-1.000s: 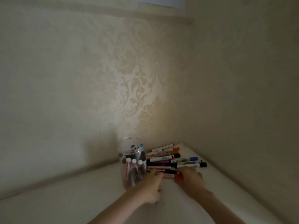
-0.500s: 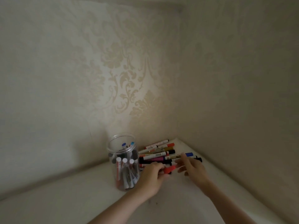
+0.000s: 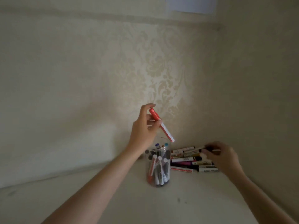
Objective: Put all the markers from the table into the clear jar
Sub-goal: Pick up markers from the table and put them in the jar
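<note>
A clear jar (image 3: 158, 167) stands on the white table (image 3: 145, 204) with several markers upright inside it. Above its mouth my left hand (image 3: 144, 128) holds a red-capped marker (image 3: 161, 125), tilted with the cap up and the white end pointing down toward the jar. To the right of the jar lies a pile of markers (image 3: 189, 160) in the corner. My right hand (image 3: 221, 157) rests on the far right side of that pile, its fingers curled around a dark marker (image 3: 208, 148) there; motion blur hides the grip.
Patterned wallpaper walls meet in a corner right behind the marker pile. The table narrows toward that corner, with its right edge along the right wall. A pale sheet (image 3: 191, 4) hangs high on the wall.
My left hand has lifted the red-capped marker from the pile up above the jar. My right hand has reached further back onto the pile.
</note>
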Tool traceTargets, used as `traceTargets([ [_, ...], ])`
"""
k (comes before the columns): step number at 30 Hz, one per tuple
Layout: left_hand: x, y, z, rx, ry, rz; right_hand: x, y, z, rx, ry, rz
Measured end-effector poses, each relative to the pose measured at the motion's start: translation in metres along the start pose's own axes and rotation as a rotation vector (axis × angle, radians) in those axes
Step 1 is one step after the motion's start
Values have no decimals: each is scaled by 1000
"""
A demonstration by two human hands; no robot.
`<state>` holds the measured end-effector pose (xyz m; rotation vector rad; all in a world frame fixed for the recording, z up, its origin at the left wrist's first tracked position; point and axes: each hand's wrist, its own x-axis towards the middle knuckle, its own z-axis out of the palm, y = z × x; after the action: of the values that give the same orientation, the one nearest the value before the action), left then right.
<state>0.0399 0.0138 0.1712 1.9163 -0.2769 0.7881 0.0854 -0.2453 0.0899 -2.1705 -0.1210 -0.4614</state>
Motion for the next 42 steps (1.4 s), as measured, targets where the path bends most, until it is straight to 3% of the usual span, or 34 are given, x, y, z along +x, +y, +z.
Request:
traceTargets([
  [3,9,-10,-21,65,80,49,5,-61,-30,172,119,-128],
  [7,-10,-42,-13,193,-70,-5,9,-119,-14,293,149,-230],
  [11,-21,-70,-6,375,-152,-56,10,-132,33,135,-22,-258],
  [13,-21,-70,-7,555,-169,39,9,-131,50,30,-93,-265],
  [15,-20,-62,-12,706,-222,120,9,-131,58,-8,-102,-250],
  [19,-11,-57,-17,839,-427,-6,12,-137,57,-3,-66,-241],
  [22,-11,-60,-13,803,-503,-117,14,-140,56,-90,-113,-256],
  [29,-20,-66,-11,670,-403,-2,16,-133,59,-203,-174,-253],
  [33,-18,-68,-13,602,-453,21,18,-132,61,-144,-81,-240],
  [35,-17,-70,-15,480,-438,-7,20,-130,64,-107,-58,-241],
  [39,-20,-76,-16,392,-446,-66,17,-120,83,-252,-260,-244],
  [42,-24,-86,-12,273,-477,-214,13,-116,85,-464,-199,-284],
])
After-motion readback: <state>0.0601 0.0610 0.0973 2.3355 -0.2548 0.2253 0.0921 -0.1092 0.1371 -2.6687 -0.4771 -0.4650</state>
